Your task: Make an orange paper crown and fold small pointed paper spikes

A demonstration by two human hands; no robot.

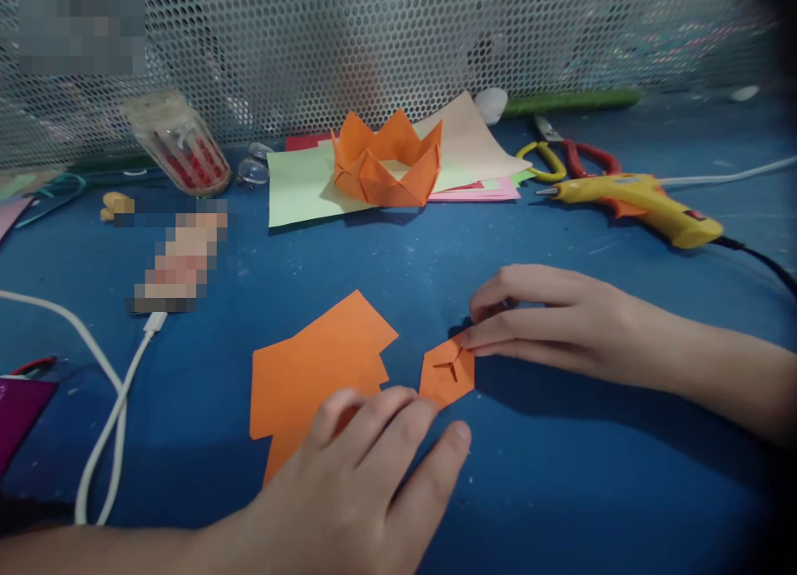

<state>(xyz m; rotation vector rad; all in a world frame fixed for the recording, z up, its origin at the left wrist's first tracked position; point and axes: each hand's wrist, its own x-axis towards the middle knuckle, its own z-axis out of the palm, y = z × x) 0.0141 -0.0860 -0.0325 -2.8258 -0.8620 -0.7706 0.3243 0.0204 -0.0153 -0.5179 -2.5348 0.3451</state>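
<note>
A small folded piece of orange paper [439, 382] with creases meeting near its middle lies on the blue table. My right hand [560, 318] pinches its upper right corner between the fingertips. My left hand [379, 459] reaches over from below, its curved fingers touching the lower edge of the folded paper and its thumb stretched out apart. Under and beside the left fingers are flat orange paper pieces [305, 384] with angular edges, overlapping each other. Farther back, a folded orange paper crown [386, 181] stands on coloured sheets.
Behind the crown lie light green paper [295, 189] and other sheets. A yellow glue gun [641, 202] and red-and-yellow-handled scissors [548, 160] are at right. A jar [180, 143] leans at back left, near a white cable [128, 392]. Perforated metal mesh [299, 52] borders the table.
</note>
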